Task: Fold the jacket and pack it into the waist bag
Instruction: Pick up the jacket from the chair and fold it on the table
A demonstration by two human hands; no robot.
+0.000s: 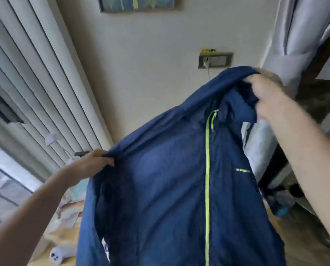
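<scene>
The left hand (92,162) is pinching the shoulder seam of the navy blue jacket (170,189), fingers curled shut over a bunched fold of fabric, with the bare forearm reaching up from the lower left. The right hand (266,98) is closing on the opposite shoulder near the hood, higher up and farther away; it is blurred, so the exact finger grip is hard to make out, but fabric is gathered under the palm. The two hands are holding the jacket spread wide in the air, well apart, front facing the camera, tilted so the right side is riding higher. The lime-green zipper (207,179) is running closed down the front, and a small chest logo (243,170) is showing beside it. The hem is hanging down out of view over a wooden surface (302,244). Behind the jacket, a wall outlet (215,60) with a plugged-in white charger is sitting on the pale wall, with curtains (37,73) hanging at the left.
</scene>
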